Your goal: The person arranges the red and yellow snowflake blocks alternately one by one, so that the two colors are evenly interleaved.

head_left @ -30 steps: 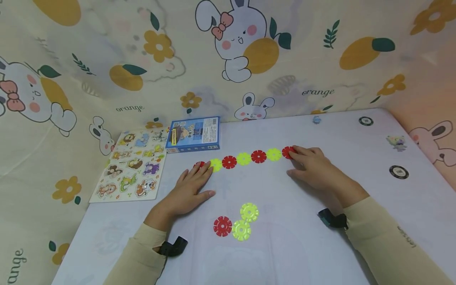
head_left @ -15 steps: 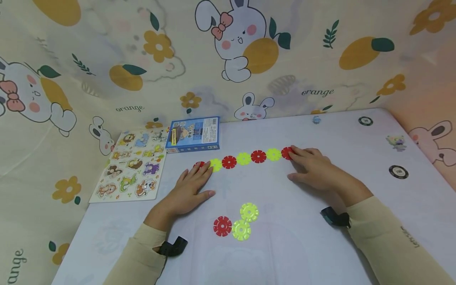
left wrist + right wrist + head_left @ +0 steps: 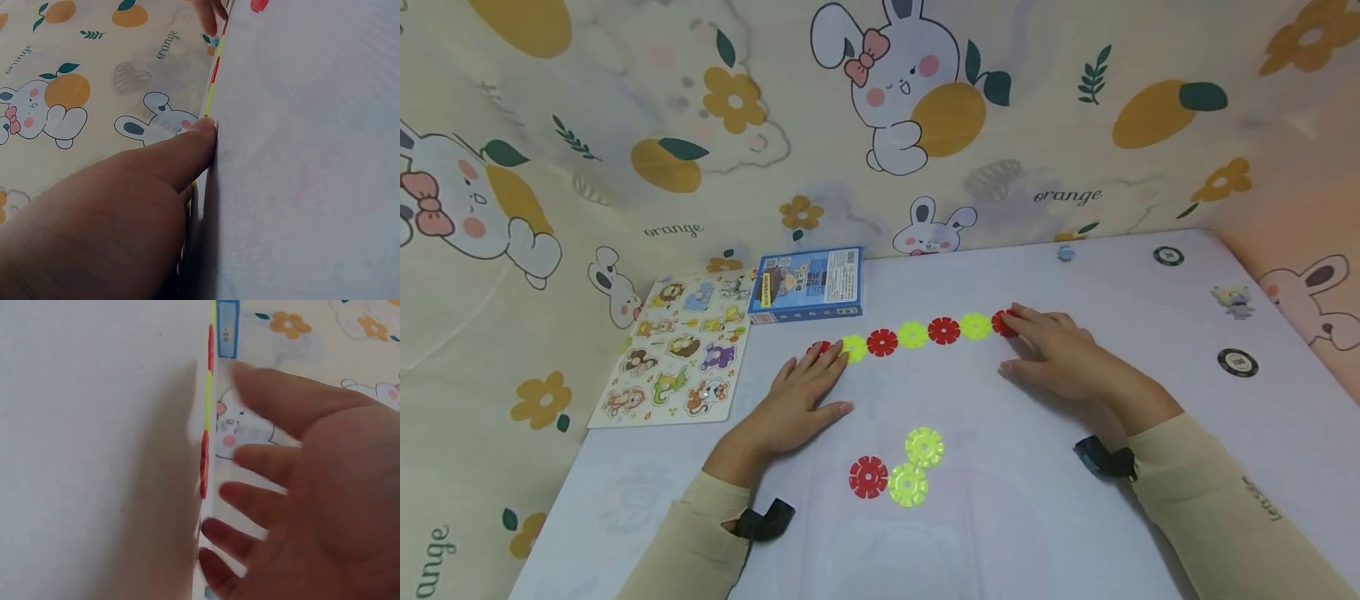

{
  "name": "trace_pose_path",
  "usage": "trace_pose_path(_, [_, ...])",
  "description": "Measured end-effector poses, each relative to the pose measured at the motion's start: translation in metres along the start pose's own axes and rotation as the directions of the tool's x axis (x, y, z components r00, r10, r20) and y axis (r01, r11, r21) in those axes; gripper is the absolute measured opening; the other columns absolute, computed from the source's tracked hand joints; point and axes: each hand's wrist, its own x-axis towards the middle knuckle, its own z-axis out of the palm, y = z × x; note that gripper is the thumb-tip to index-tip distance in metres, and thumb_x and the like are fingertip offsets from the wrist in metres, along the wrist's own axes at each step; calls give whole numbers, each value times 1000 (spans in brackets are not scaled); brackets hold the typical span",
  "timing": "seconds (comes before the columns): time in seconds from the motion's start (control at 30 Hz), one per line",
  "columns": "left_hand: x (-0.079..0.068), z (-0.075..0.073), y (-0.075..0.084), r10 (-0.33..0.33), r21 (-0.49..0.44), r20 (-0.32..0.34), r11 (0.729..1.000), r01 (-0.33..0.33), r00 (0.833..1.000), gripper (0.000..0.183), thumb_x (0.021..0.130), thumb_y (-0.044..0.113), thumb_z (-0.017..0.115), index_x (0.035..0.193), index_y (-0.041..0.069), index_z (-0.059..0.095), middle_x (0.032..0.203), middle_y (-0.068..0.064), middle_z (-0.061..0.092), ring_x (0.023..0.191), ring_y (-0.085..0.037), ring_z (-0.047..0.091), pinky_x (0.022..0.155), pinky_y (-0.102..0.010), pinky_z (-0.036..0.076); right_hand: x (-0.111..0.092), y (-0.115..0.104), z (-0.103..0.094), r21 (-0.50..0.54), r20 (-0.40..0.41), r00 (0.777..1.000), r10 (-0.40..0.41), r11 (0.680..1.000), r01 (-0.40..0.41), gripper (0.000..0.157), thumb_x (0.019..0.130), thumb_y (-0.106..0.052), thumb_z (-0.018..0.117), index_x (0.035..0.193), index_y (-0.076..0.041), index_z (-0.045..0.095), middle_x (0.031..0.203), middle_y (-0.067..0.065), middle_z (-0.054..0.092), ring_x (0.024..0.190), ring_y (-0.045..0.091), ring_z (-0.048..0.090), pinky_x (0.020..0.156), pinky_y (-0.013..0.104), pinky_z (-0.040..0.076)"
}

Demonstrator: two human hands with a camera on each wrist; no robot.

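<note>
In the head view, red and yellow-green notched plastic discs form a slightly slanting row across the table, colours alternating; a red disc lies near its middle. My left hand is spread, palm down, its fingers over the row's left end, partly covering a red disc and touching a yellow-green disc. At the other end, my right hand has its fingertips at the last red disc, thumb apart. The right wrist view shows the right hand's fingers loosely extended, holding nothing.
Nearer the person lie a red disc and two yellow-green discs. An animal puzzle board and a blue box stand at the back left. Black-rimmed round tokens and small figures lie on the right.
My right forearm has shifted slightly to the right and the right thumb has moved a little. The left hand and the row look nearly the same.
</note>
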Motion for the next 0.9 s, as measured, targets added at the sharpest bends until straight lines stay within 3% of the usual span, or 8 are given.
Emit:
trace_pose_path(0.1, [-1,1,0,-8,0,3,1000,8,1000,77,92,61,46,154,26,18,159,8,7,144,-20,-4,111,-54,-1,2,-4,-1,148,-69,997,-25,988,36,77,84,-53,67,148,-22,38,151,7,31,135,35,25,97,66,30])
trace_pose_path(0.17, [-1,1,-1,-8,1,4,1000,8,1000,77,92,61,46,154,27,17,159,9,6,144,-20,-4,111,-54,-1,0,-9,-2,300,-96,994,-58,950,85,69,86,-50,66,145,-26,41,146,4,37,131,31,33,97,60,36])
trace_pose_path(0.27, [0,2,-2,-5,2,10,1000,5,1000,77,91,62,44,154,28,16,159,10,4,144,-20,-5,111,-53,-2,-4,-22,-3,502,-93,986,-139,848,167,58,89,-44,65,142,-33,43,140,-3,43,123,24,44,93,51,43])
trace_pose_path(0.4, [0,2,-2,-8,-2,8,1000,9,1000,77,91,63,44,154,29,16,159,10,4,144,-19,-6,111,-52,-3,-9,-44,3,673,-17,956,-292,704,227,56,92,-31,64,143,-34,40,140,2,45,119,28,49,88,48,48])
trace_pose_path(0.5, [1,2,-3,-13,-1,8,1000,13,1000,77,91,63,44,154,29,16,159,11,4,144,-19,-6,111,-52,-3,-10,-60,14,723,56,919,-391,651,233,64,90,-27,67,145,-33,37,140,8,46,119,31,50,87,45,49])
trace_pose_path(0.57, [1,2,-2,-15,-4,5,1000,15,1000,77,91,63,45,154,28,17,159,11,5,144,-19,-5,111,-52,-3,-11,-69,23,721,106,896,-432,653,230,72,85,-26,72,146,-34,36,139,6,47,118,30,51,88,43,49])
trace_pose_path(0.7, [0,1,-1,-22,-8,7,1000,22,1000,77,91,63,45,154,28,18,159,11,5,144,-19,-5,111,-52,-3,-13,-82,40,658,214,867,-450,722,212,82,77,-31,80,146,-35,37,138,-4,48,121,18,47,91,37,47])
trace_pose_path(0.9, [0,0,1,-18,-20,-3,1000,18,1000,77,91,62,47,154,26,20,159,9,8,144,-20,-3,111,-53,-2,-18,-95,54,472,246,878,-410,842,261,63,75,-26,83,132,-29,57,126,-14,48,120,8,40,87,24,48])
